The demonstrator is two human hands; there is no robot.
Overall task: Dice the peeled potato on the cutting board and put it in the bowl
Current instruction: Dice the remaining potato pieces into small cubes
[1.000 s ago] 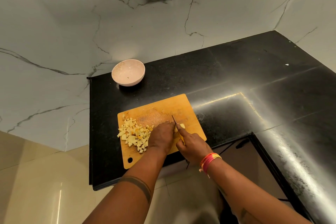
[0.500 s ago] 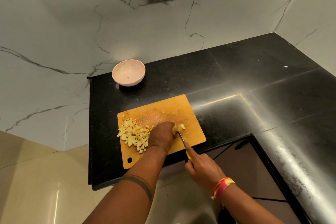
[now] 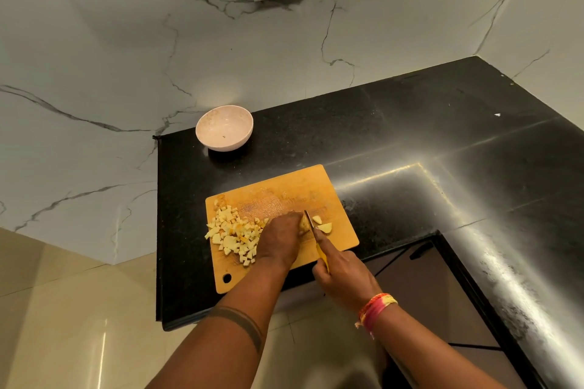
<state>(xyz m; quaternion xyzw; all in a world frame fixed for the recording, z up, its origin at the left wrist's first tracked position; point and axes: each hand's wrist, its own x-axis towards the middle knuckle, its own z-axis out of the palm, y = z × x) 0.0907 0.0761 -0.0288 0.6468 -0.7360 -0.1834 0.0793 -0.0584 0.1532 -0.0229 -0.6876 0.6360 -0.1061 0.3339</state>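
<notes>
1. The right hand (image 3: 343, 275) is nearest, its fingers wrapped around the yellow handle of a knife (image 3: 313, 230). The blade runs away from the hand and stands edge-down on the cutting board (image 3: 284, 192).
2. Just left of the blade, the left hand (image 3: 281, 240) lies knuckles-up, its fingers curled down over the last uncut piece of potato (image 3: 303, 224). Only a pale sliver of it shows between the fingertips and the blade, so how firmly it is pinned cannot be told.
3. Just right of the blade lie two fresh offcuts (image 3: 324, 227), touching the board and clear of both hands.
4. On the far side of the left hand sits the pile of diced potato (image 3: 230, 233), spread over the board's left part.
5. To cut well here, I would keep the left fingertips tucked back, let the knuckles guide the flat of the blade, and press straight down in even steps, so that the cubes match the pile.
6. Well beyond the fingers, on the black surface (image 3: 410, 135), stands the pink bowl (image 3: 224, 128). It holds only a speck or two, so I judge the transfer has not begun.
</notes>
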